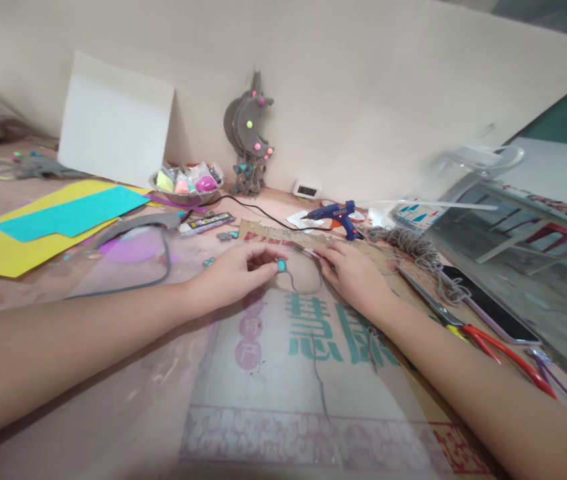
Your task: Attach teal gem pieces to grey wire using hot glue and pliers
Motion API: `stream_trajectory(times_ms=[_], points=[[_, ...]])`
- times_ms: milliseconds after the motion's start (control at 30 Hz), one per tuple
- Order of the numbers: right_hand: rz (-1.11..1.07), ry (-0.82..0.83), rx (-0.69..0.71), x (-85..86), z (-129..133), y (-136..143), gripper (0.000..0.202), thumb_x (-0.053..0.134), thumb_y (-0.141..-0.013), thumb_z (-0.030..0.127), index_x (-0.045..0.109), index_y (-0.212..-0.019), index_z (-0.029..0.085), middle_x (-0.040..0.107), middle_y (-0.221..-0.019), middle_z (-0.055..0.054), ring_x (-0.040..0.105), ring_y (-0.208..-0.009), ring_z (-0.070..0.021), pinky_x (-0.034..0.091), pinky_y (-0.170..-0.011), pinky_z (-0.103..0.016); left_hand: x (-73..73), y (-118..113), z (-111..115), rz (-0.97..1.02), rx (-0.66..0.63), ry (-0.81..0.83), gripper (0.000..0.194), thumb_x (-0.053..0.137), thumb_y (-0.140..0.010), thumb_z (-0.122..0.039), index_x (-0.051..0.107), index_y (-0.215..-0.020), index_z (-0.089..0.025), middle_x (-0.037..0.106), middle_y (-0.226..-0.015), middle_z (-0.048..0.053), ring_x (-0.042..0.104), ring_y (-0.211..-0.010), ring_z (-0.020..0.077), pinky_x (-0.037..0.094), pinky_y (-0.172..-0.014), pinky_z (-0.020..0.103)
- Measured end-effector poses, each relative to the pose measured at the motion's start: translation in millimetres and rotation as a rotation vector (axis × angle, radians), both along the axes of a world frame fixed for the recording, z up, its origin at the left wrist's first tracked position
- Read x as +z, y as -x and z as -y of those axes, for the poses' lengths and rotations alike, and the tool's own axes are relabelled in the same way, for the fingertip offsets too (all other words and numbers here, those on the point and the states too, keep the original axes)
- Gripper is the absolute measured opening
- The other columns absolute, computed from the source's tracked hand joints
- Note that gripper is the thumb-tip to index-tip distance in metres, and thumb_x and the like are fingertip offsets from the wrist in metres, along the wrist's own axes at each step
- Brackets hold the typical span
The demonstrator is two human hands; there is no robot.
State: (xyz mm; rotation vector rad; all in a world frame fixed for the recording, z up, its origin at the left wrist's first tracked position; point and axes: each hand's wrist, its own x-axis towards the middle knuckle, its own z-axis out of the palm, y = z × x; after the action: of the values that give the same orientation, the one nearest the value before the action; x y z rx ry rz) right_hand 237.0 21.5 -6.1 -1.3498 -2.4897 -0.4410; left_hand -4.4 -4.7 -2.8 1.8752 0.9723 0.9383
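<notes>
My left hand (pixel 236 275) pinches a small round turquoise piece (pixel 282 266) between thumb and fingertips. A thin grey cord (pixel 291 281) curls from that piece towards the right. My right hand (pixel 356 277) is closed on a thin, pointed tool (pixel 305 249) whose tip points left, towards the turquoise piece; its exact kind is too small to tell. Both hands are over a printed cardboard sheet (pixel 273 383) with green and purple characters, under what looks like a clear covering. Another length of grey string (pixel 319 380) lies on it nearer to me.
A blue glue gun (pixel 336 215) stands behind my right hand. Red-handled scissors (pixel 478 337), a phone (pixel 491 303) and tangled grey yarn (pixel 413 247) lie right. Felt sheets (pixel 73 212) and a bowl of clay packets (pixel 188 193) are left. A grey moon ornament (pixel 253 127) hangs on the wall.
</notes>
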Motion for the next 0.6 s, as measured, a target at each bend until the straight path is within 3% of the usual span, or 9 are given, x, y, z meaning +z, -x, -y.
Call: stream_trajectory(times_ms=[233, 300, 433, 500, 600], points=[[-0.172, 0.026, -0.078, 4.4, 1.1, -1.8, 0.017, 0.045, -0.087, 0.024, 0.059, -0.090, 0.016, 0.065, -0.086, -0.011, 0.059, -0.083, -0.0238, 0.045, -0.074, -0.036, -4.8, 0.4, -1.8, 0.045, 0.001, 0.032, 0.016, 0.051, -0.083, -0.027, 0.058, -0.091, -0.016, 0.061, -0.081, 0.002, 0.053, -0.069, 0.0118, 0.041, -0.061, 0.023], [-0.367, 0.051, -0.088, 6.4, 2.8, -2.0, 0.012, 0.043, -0.087, 0.022, 0.053, -0.093, 0.018, 0.064, -0.084, -0.008, 0.059, -0.078, -0.0212, 0.044, -0.071, -0.034, -5.0, 0.9, -1.5, 0.045, 0.000, 0.036, 0.017, 0.052, -0.083, -0.029, 0.058, -0.091, -0.016, 0.060, -0.081, 0.002, 0.053, -0.068, 0.0112, 0.041, -0.060, 0.022], [-0.832, 0.139, 0.033, 9.5, 11.6, 3.7, 0.008, 0.038, -0.088, 0.019, 0.040, -0.095, 0.021, 0.052, -0.076, 0.000, 0.053, -0.068, -0.0139, 0.043, -0.064, -0.028, -6.1, 1.0, -2.0, 0.076, -0.015, 0.061, 0.018, 0.053, -0.084, -0.032, 0.057, -0.089, -0.016, 0.059, -0.080, 0.001, 0.053, -0.067, 0.0106, 0.042, -0.059, 0.021], [-0.863, 0.151, 0.043, 12.9, 21.0, 10.5, 0.006, 0.042, -0.088, 0.022, 0.042, -0.093, 0.021, 0.047, -0.075, 0.002, 0.048, -0.065, -0.0128, 0.041, -0.062, -0.026, -7.0, 0.6, -2.6, 0.114, -0.016, 0.082, 0.018, 0.053, -0.084, -0.033, 0.056, -0.089, -0.016, 0.059, -0.081, 0.001, 0.053, -0.067, 0.0106, 0.042, -0.059, 0.022], [-0.730, 0.263, 0.048, 20.7, 39.4, 22.4, 0.013, 0.049, -0.086, 0.032, 0.048, -0.082, 0.020, 0.046, -0.067, 0.003, 0.045, -0.060, -0.0117, 0.037, -0.057, -0.025, -7.2, -0.1, -3.4, 0.168, -0.001, 0.126, 0.019, 0.053, -0.084, -0.034, 0.054, -0.088, -0.016, 0.057, -0.081, 0.001, 0.052, -0.066, 0.0104, 0.042, -0.058, 0.022]])
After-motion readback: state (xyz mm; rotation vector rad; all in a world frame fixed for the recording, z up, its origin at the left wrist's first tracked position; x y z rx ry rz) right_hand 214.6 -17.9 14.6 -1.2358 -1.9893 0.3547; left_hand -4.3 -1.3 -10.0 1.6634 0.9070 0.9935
